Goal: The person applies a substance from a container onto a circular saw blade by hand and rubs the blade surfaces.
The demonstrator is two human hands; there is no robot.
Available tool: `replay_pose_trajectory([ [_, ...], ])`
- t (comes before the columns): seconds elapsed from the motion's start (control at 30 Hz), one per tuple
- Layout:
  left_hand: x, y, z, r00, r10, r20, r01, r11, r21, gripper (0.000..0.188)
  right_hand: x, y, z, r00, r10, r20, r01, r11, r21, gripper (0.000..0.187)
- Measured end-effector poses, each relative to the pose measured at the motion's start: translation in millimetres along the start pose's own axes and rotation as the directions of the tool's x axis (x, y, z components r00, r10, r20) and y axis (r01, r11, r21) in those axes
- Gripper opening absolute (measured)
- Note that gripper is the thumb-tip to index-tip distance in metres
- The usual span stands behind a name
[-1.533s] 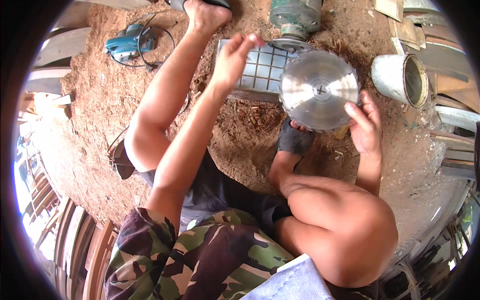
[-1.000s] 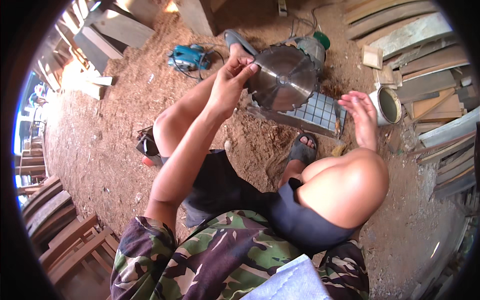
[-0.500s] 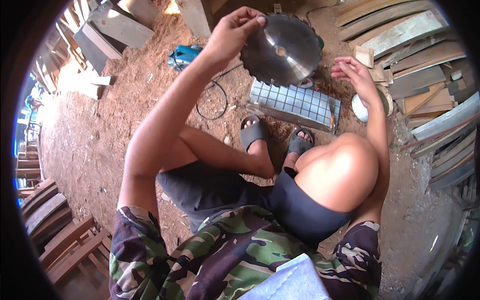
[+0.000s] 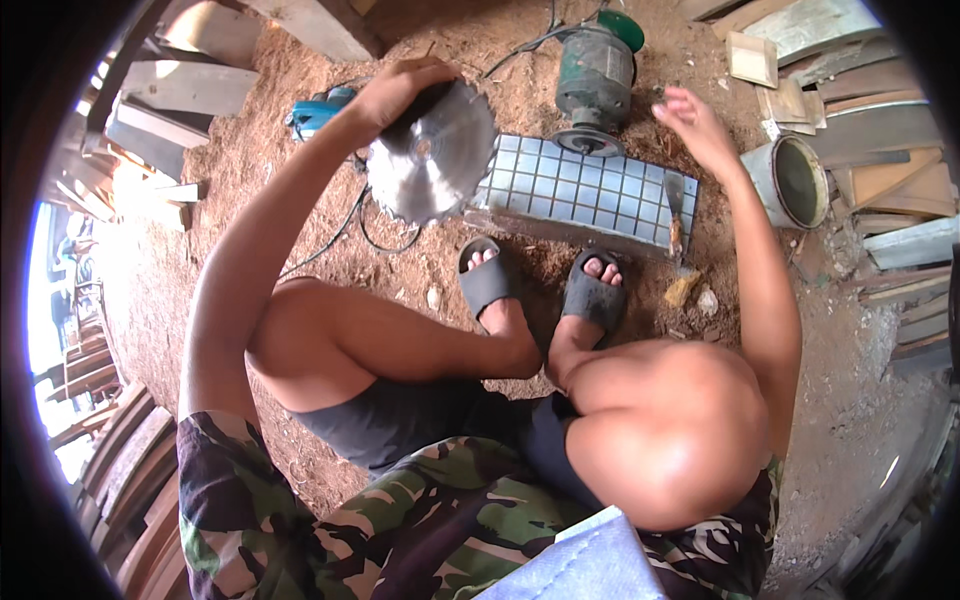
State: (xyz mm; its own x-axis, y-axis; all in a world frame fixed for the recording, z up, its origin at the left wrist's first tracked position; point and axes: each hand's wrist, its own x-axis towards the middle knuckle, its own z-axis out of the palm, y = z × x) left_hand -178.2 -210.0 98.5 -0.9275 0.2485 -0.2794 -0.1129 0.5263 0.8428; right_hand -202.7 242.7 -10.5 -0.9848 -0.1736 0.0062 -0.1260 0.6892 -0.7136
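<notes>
My left hand (image 4: 408, 92) grips a round, toothed circular saw blade (image 4: 440, 165) by its upper edge. The blade hangs over the sawdust, its lower right rim overlapping the left end of a blue-white tiled block (image 4: 570, 185). Beyond that block stands a green-grey bench grinder (image 4: 597, 80), with a dark grinding disc (image 4: 588, 142) at its near end. My right hand (image 4: 697, 127) is raised to the right of the grinder, holding nothing, its fingers loosely bent and apart from everything. A flat-bladed tool with a worn handle (image 4: 675, 225) lies on the block's right end.
A paint-stained bucket (image 4: 775, 185) stands right of my right forearm. Behind my left hand lies a blue power tool (image 4: 315, 115) with a black cable (image 4: 345, 235). Wood offcuts (image 4: 880, 140) pile up at the right; boards (image 4: 180, 90) lean at the far left. My sandalled feet (image 4: 490, 275) rest before the block.
My left hand has carried the saw blade left and nearer, uncovering the grinder. My right hand's fingers have bent slightly. The view has shifted.
</notes>
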Motion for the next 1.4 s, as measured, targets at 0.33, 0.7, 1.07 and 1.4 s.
replay_pose_trajectory([
  [0.33, 141, 21, 117, 0.953, -0.263, 0.15, 0.206, 0.927, 0.313, 0.092, 180, 87, 35, 0.992, -0.049, -0.118, 0.066, 0.987, 0.144, 0.083],
  [0.7, 203, 20, 139, 0.989, 0.085, 0.123, -0.12, 0.942, 0.312, 0.099, 148, 67, 30, 0.915, 0.028, -0.402, -0.044, 0.999, -0.031, 0.074],
  [1.07, 244, 59, 139, 0.932, -0.176, 0.318, -0.057, 0.793, 0.606, 0.113, 76, 72, 25, 0.766, 0.245, -0.595, -0.263, 0.963, 0.058, 0.077],
  [1.4, 229, 78, 148, 0.958, -0.073, 0.279, -0.135, 0.742, 0.656, 0.096, 13, 78, 35, 0.715, 0.28, -0.641, -0.184, 0.959, 0.214, 0.058],
])
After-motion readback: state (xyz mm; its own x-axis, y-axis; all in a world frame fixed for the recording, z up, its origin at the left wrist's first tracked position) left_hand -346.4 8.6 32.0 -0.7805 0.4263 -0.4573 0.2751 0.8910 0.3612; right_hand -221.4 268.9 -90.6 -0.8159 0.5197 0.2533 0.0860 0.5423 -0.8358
